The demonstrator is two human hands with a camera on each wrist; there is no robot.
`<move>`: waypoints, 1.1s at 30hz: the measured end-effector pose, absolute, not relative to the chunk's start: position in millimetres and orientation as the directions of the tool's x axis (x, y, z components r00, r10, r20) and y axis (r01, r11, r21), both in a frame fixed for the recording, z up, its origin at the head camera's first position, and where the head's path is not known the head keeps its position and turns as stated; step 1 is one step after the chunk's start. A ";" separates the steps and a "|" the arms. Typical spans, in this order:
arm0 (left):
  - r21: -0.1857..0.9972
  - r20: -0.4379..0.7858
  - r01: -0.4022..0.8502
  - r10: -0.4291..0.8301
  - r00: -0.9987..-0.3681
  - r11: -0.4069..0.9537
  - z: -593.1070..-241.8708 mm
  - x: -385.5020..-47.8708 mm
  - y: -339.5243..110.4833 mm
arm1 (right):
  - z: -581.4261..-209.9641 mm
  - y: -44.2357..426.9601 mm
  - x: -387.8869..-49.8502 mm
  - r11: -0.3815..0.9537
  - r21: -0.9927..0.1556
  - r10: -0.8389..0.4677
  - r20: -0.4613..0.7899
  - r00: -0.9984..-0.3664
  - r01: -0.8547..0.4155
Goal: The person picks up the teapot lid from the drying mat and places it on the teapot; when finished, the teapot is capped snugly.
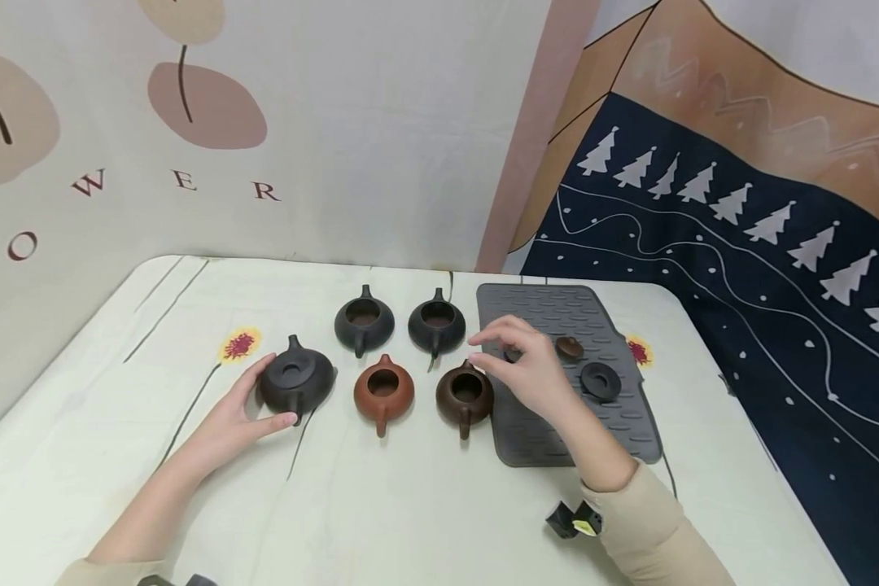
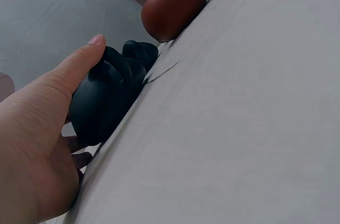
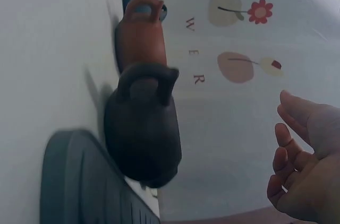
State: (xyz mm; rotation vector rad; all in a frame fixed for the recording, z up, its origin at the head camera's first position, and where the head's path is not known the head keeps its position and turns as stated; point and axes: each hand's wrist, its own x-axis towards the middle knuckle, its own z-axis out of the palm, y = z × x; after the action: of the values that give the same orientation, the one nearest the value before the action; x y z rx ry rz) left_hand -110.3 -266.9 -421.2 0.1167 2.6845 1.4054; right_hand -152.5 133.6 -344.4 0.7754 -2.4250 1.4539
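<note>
At the left of the head view, my left hand [image 1: 227, 423] holds a black teapot [image 1: 296, 378] from its left side. The thumb lies by the handle and the other fingers go behind the body, partly hidden in the left wrist view. A round closed face with a shallow ring shows on top of this teapot. My right hand [image 1: 523, 366] hovers beside and above a dark brown lidless teapot [image 1: 448, 399], fingers bent loosely with nothing between them. Left of that stands a reddish-brown lidless teapot [image 1: 366, 399]. Behind are two black lidless teapots, one left [image 1: 344, 330] and one right [image 1: 421, 330].
A grey ridged mat [image 1: 557, 443] lies at the right under my right forearm. On it are a brown lid [image 1: 569, 348], a black lid [image 1: 602, 381] and a dark piece [image 1: 513, 355] partly hidden by my hand. A patterned cloth [image 1: 381, 146] hangs behind the table.
</note>
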 end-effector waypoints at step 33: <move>0.822 -0.064 0.013 0.115 -0.991 0.570 -419.3 -109.6 -265.9 | -384.8 232.9 -155.6 0.658 -0.663 -0.206 0.298 -0.932 -0.357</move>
State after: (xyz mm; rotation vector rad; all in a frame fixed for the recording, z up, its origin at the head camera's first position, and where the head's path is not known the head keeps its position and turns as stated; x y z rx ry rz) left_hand -109.6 -265.9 -419.3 0.1102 2.6842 1.4038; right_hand -155.6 232.9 -384.8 0.4601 -2.6772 1.1337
